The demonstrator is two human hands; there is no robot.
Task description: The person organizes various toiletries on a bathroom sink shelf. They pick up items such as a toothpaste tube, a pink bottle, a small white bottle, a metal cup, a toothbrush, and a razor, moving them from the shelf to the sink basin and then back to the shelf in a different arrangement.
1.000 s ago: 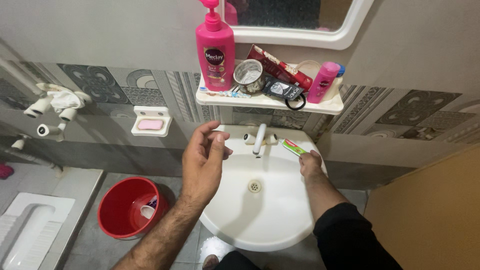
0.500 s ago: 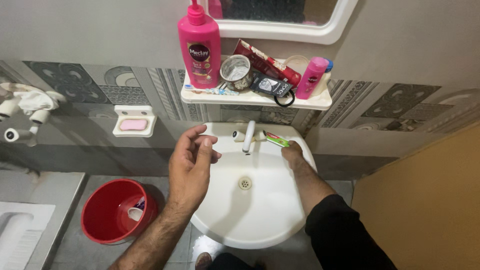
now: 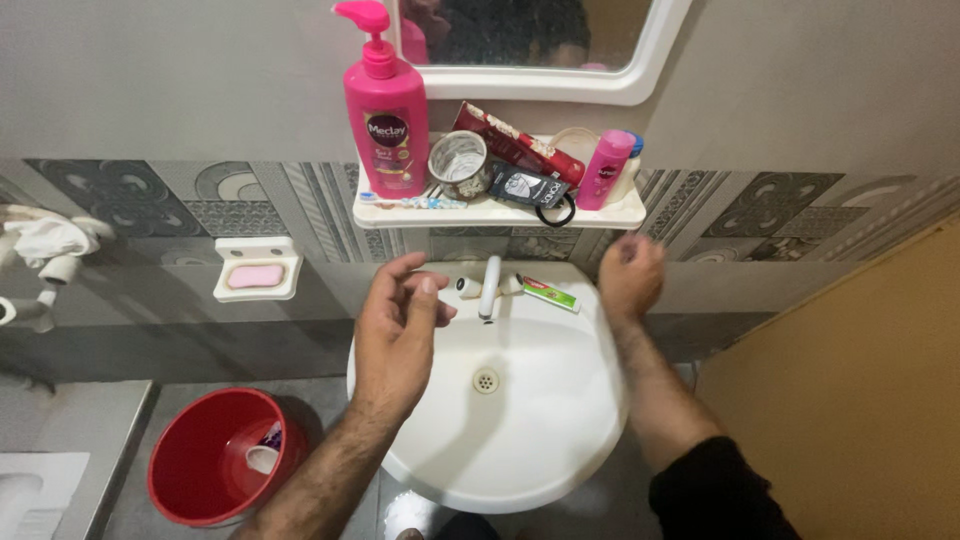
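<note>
Left hand: my bare forearm reaches up from below, fingers loosely curled, thumb near the fingertips, holding nothing.
Right hand: raised, blurred, fingers curled in a loose fist; dark sleeve pushed up at my elbow.

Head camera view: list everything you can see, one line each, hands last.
White round ceramic sink: one, centre, below the shelf.
White tap: one, at the sink's back rim.
Green and red toothpaste tube: one, on the rim right of the tap.
White wall shelf: one, under the mirror.
Pink pump bottle: one, shelf's left end.
Small pink bottle: one, shelf's right.
Metal cup: one, mid-shelf.
Pink soap bar: one, in a white wall dish.
Red bucket: one, floor, left.
Left hand: over the sink, empty.
Right hand: closed, near the tube.
</note>
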